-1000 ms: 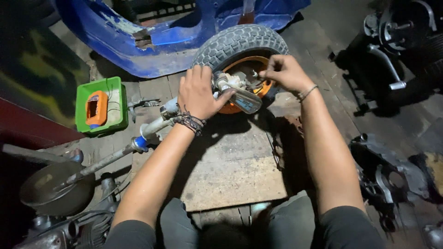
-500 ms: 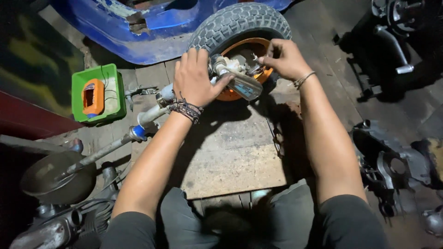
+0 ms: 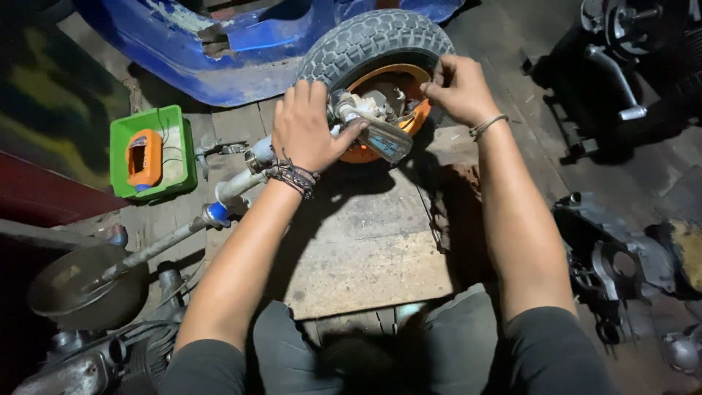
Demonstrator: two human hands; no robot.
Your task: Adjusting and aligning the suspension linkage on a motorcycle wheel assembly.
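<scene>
A small wheel (image 3: 376, 69) with a knobby grey tyre and an orange rim is stood upright at the far edge of a pale board (image 3: 365, 249), leaning against a blue body panel (image 3: 219, 51) so that its hub faces the person. The left hand (image 3: 307, 124) is laid over the near side of the hub and closed around the grey metal fitting there, apparently to keep the assembly from turning or tipping; a long metal tube (image 3: 219, 194) with a blue collar is carried off from under this hand toward the lower left. The right hand (image 3: 457, 88) is pinched shut at the rim's upper right edge, the two hands being kept apart on either side of the hub. What is gripped by the right fingertips cannot be made out, since it is covered by the hand itself. The hub parts are blurred and partly masked by the left thumb. A green tray (image 3: 150, 117) holding an orange object is set well to the left. Dark engine parts (image 3: 614, 249) at the right are lost in shadow.
</scene>
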